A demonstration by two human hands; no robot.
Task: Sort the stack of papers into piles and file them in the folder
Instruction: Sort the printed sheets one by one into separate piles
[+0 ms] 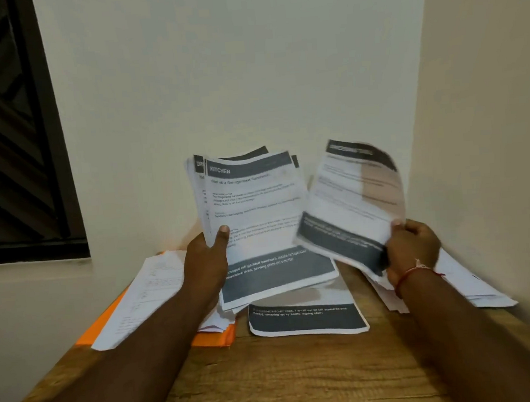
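Note:
My left hand [208, 255] grips a stack of papers [258, 220] held upright above the table, thumb on the front; the top sheet has a dark header reading KITCHEN. My right hand [412, 247] pinches a single sheet [351, 201] by its lower right corner, tilted and blurred, just right of the stack. An orange folder [210, 338] lies on the table at the left, under a pile of white papers [142, 300]. Another printed sheet [306, 318] lies flat in the middle. A further pile of papers [470, 287] lies at the right, partly behind my right wrist.
The wooden table [301, 377] sits in a corner between two pale walls. A dark window frame [18, 139] is at the left. The table's near part is bare wood.

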